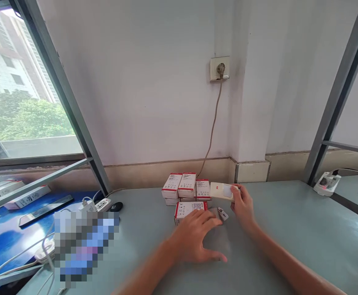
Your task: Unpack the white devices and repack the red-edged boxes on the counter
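A: How does the left hand (195, 237) lie?
B: Below the centre of the frame, back upward, fingers pointing up and to the right. They are open and lightly curved, with the thumb spread well away below them.

A: And its forearm?
B: The left forearm (156, 262) slants up from the bottom edge, left of centre.

A: Is it touching the red-and-white box (184, 209)?
B: I cannot tell; the fingers overlap the box's lower right part in this view. A small white piece (223, 214) lies just beyond the fingertips, on the grey table (277, 237).

A: What about the right hand (243, 207)?
B: It is raised right of centre, thumb and fingers closed on the right end of a pale flat item (218, 190). That item is held nearly level, just right of the stacked boxes (178, 186).

A: The right forearm (286, 256)?
B: It runs diagonally up and leftward from the lower right.
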`<state>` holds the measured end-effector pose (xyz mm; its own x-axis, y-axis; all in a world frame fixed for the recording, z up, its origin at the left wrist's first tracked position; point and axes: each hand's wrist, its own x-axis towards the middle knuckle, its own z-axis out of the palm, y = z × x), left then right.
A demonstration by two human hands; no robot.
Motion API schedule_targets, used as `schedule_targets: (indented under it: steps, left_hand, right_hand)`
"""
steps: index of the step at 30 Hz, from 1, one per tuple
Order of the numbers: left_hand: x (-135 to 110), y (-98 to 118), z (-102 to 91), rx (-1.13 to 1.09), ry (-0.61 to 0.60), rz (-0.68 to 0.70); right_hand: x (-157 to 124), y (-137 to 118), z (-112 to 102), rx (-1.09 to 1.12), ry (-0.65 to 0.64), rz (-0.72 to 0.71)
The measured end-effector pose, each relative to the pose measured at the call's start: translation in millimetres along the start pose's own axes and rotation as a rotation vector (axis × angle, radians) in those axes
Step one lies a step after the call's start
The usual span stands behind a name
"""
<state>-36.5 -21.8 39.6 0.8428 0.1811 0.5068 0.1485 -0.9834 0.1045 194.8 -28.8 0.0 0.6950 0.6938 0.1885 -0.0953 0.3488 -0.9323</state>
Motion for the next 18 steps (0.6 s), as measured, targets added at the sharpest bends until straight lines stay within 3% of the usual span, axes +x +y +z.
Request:
schedule_targets:
  steps: [3,9,18]
  left_hand:
    - [-2.0,0.0,3.2,0.007,-0.108,-0.011]
    - [-4.5,3.1,9.1,0.044,-0.207,-0.024]
    - [-4.8,5.7,10.5,0.191,-0.277,-0.018]
  right_hand:
    - [2.1,-1.1,-0.1,0.029,0.021,0.007]
    - [-0.3,-1.5,-0.8,0.0,-0.014,-0.017]
    - [0.0,-2.4,0.6,-0.004,0.009,-0.02]
